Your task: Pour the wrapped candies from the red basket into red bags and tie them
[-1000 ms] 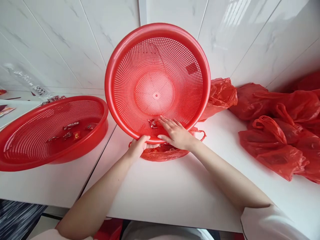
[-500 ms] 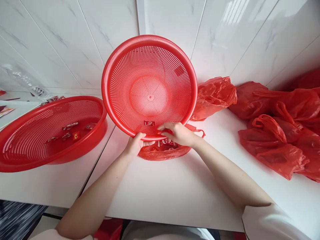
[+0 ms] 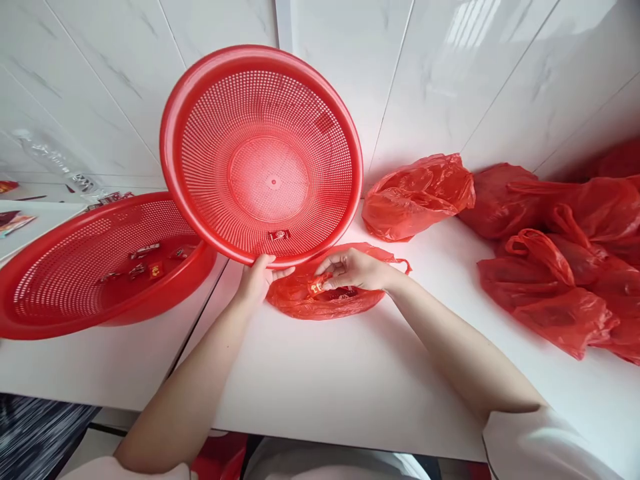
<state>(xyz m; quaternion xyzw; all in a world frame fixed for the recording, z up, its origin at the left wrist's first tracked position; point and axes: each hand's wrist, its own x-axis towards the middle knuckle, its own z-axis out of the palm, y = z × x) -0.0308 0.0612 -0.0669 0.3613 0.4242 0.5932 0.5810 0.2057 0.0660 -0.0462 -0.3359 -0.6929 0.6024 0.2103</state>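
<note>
My left hand [image 3: 257,280] grips the near rim of a red plastic mesh basket [image 3: 205,180], which is tipped up with its inside facing me. One small dark red wrapped packet [image 3: 279,235] lies low in that basket. Just to the right, my right hand [image 3: 353,270] pinches a small red wrapped candy [image 3: 317,287] with yellow marks. It is over the mouth of an opened red plastic bag [image 3: 330,311] lying on the white table [image 3: 330,373]. Wrapped packets [image 3: 345,293] show inside the bag, partly covered by my fingers.
A second red mesh basket [image 3: 155,303] with several wrapped pieces stands at left, touching the tipped one. Filled red bags [image 3: 420,197] lie along the tiled wall and at right. A clear plastic bottle [image 3: 55,163] leans back left, near a white tray [image 3: 37,230].
The tipped basket has moved left and slightly up with my left hand. My right hand has left the basket's rim and is now over the bag with the candy.
</note>
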